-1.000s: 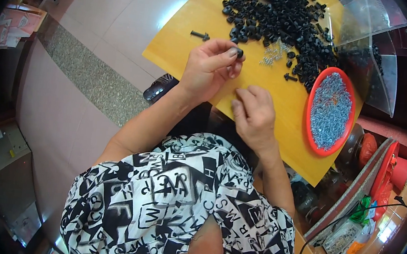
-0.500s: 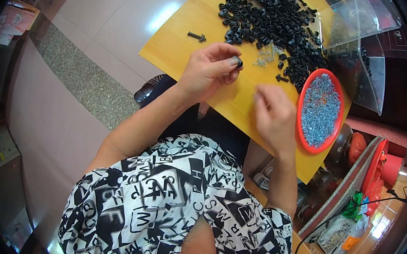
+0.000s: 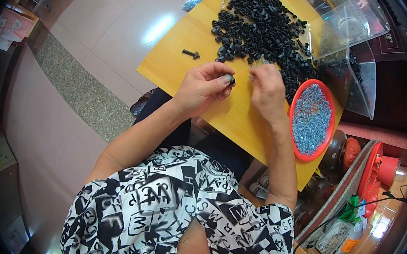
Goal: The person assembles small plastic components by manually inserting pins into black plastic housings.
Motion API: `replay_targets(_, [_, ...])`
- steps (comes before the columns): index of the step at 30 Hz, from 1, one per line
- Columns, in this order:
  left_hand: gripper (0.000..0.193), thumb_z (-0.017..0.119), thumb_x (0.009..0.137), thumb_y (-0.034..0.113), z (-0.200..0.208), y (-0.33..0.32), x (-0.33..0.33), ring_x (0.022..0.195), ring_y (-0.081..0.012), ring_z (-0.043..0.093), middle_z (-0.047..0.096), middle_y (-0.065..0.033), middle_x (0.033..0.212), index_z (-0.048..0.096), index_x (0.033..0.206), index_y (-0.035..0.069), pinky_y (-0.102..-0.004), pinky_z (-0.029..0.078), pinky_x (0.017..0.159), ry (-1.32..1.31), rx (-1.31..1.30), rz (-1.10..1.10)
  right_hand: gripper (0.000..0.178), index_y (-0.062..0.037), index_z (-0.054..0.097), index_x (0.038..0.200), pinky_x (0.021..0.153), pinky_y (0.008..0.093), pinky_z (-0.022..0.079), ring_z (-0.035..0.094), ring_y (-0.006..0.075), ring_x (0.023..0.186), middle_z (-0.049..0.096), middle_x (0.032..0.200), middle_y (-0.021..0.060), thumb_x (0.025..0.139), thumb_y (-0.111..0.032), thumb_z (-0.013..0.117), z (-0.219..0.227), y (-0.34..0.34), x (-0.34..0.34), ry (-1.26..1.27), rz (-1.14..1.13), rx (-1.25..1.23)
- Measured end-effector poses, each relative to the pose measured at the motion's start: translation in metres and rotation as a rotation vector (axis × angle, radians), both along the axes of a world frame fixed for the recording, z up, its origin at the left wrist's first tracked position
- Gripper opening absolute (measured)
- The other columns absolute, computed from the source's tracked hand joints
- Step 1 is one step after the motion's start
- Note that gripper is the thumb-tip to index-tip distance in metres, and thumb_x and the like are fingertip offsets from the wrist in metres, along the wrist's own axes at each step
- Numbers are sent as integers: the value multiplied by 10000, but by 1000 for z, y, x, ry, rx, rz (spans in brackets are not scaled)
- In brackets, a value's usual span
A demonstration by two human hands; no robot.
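My left hand [image 3: 201, 88] is closed over the yellow table, with a small black plastic part [image 3: 231, 80] pinched between thumb and fingertips. Just to its right, my right hand [image 3: 269, 90] has its fingertips pressed together close to the tabletop. Whatever those fingers may hold is too small to see. Beyond them lies a little cluster of small shiny pieces [image 3: 262, 61], partly covered by the right hand. A large heap of black plastic parts [image 3: 264, 22] spreads over the far side. One longer black part [image 3: 190, 53] lies alone beyond my left hand.
A red oval basin [image 3: 332, 121] full of small silvery pieces stands at the table's right edge. Clear plastic bins [image 3: 349, 85] rise behind it. The yellow table [image 3: 163, 58] ends near my body. At lower right are a red bucket [image 3: 388, 170] and a black cable [image 3: 354, 202].
My right hand has moved away from me and slightly left, to beside the shiny pieces. My left hand still pinches the black part. The whole view has shifted slightly.
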State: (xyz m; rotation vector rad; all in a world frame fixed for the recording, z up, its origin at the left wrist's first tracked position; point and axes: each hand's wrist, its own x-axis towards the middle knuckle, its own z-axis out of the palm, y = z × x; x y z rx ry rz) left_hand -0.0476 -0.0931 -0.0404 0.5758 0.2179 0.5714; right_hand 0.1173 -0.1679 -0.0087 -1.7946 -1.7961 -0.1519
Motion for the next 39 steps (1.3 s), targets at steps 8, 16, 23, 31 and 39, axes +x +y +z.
replay_targets(8, [146, 562, 829, 51, -5, 2, 3, 614, -98, 446, 537, -43, 763, 553, 973, 27, -207, 354, 542, -14, 83, 12, 53, 3, 548, 836, 554, 209, 395, 464, 62, 618, 522, 680, -9, 834, -50, 544, 13, -1, 20, 836, -252, -43])
replay_targets(16, [128, 556, 835, 41, 1, 1, 4, 605, -89, 458, 542, -26, 746, 547, 960, 13, -210, 374, 546, 49, -6, -21, 52, 4, 554, 836, 564, 204, 409, 491, 63, 623, 550, 711, -11, 822, -46, 561, -3, -3, 15, 600, -346, -6])
replay_targets(23, [120, 549, 838, 40, 3, 2, 5, 628, -102, 497, 552, -31, 753, 544, 956, 16, -216, 405, 570, 73, 1, -21, 81, -13, 598, 873, 564, 173, 405, 500, 34, 642, 565, 726, -21, 795, -30, 604, 9, -12, -5, 1268, -42, -55])
replay_targets(31, [134, 557, 832, 38, 0, 0, 5, 670, -113, 522, 570, -48, 785, 548, 965, 19, -211, 424, 587, 78, 74, -14, 70, 6, 598, 849, 599, 184, 420, 519, 57, 651, 576, 761, -8, 780, 4, 606, 18, -12, -26, 1235, 44, -110])
replay_targets(39, [126, 562, 832, 36, -1, -7, 8, 635, -91, 508, 563, -41, 759, 544, 950, -4, -210, 427, 579, 139, 156, 81, 139, 29, 563, 859, 609, 192, 417, 510, 83, 701, 554, 833, 47, 741, 17, 636, 16, -13, -29, 819, 17, -111])
